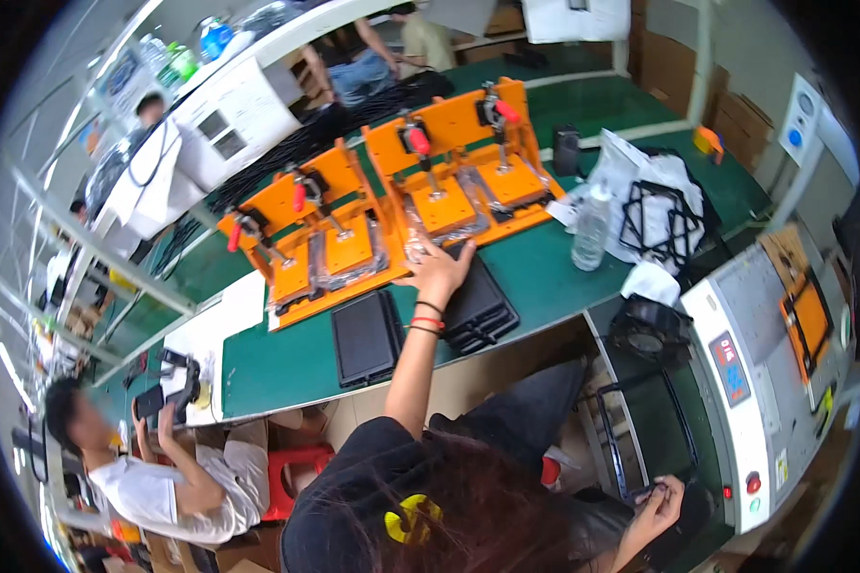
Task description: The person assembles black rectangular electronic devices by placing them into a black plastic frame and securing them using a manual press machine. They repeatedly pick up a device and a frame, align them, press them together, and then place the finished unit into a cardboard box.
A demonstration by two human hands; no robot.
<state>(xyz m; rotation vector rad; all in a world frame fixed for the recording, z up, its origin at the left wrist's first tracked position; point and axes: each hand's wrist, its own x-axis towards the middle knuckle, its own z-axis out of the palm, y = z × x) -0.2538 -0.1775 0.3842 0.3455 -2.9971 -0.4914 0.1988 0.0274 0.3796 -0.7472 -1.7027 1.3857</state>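
Observation:
My left hand [434, 269] reaches forward over the green bench with its fingers spread. Its fingertips are by the front edge of an orange clamp fixture [537, 212], and its palm is over a stack of flat black panels [483, 304]. I cannot tell whether it touches either one. Another black panel [365, 336] lies left of my wrist. At the lower right my right hand [657, 512] is closed, fingers curled around something small and dark. This hand is beside the near end of a thin black frame [613, 439], and what it grips is mostly hidden.
A second orange fixture [291, 304] with red-handled clamps stands to the left. A water bottle [592, 229], plastic bags and black frames [661, 222] lie on the right of the bench. A white machine [736, 401] with a display borders my right. A co-worker [177, 487] sits at left.

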